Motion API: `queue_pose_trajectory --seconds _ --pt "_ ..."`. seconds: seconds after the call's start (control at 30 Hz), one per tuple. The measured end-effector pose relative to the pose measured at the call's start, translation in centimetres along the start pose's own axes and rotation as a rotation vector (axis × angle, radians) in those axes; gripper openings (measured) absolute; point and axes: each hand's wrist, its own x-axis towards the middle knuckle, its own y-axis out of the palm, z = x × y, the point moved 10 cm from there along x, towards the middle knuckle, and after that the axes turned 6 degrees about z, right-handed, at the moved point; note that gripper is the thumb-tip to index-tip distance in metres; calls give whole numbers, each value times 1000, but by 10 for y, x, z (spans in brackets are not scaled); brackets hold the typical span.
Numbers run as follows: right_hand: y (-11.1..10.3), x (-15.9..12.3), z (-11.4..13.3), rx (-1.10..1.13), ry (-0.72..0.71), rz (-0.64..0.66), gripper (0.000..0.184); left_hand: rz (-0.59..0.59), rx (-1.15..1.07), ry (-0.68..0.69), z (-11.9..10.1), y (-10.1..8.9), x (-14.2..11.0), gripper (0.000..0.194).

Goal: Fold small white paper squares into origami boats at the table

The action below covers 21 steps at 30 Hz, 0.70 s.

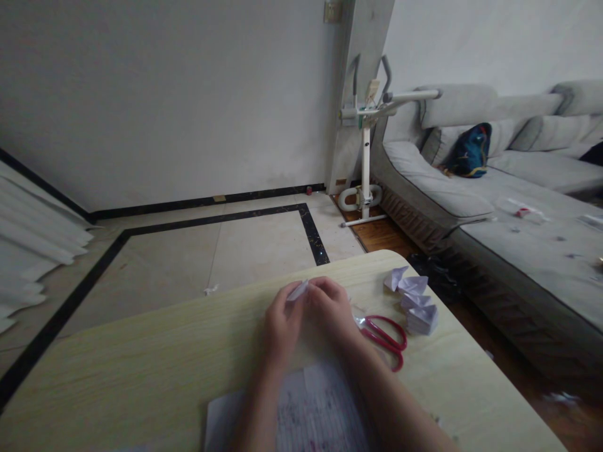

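My left hand (281,323) and my right hand (333,309) meet over the light wooden table (141,370), both pinching a small folded piece of white paper (298,290) held between the fingertips. The fingers of both hands are closed on it. Under my forearms lies a sheet of lined, written-on paper (311,411). Red-handled scissors (384,336) lie just right of my right hand. Beyond them sit several folded white paper shapes (414,301) in a loose row near the table's right edge.
A grey sofa (494,188) with a dark blue bag (468,150) stands at the right. A white exercise machine (367,157) stands by the wall corner. Tiled floor with a black border lies beyond the table. White slats (28,245) show at the left.
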Motion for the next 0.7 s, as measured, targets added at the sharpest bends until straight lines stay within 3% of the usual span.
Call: queue_pose_trajectory --seconds 0.17,0.33,0.5,0.7 --pt "0 1 0 52 30 -21 13 26 -80 -11 -2 3 2 28" --pt "-3 3 -1 19 10 -32 13 -61 -137 -83 4 -8 2 33" --pt "-3 4 -3 78 11 -52 18 -69 -140 -93 0 -11 2 28" --pt "-3 2 -1 -76 46 -50 17 -77 -115 -90 -3 -12 2 27"
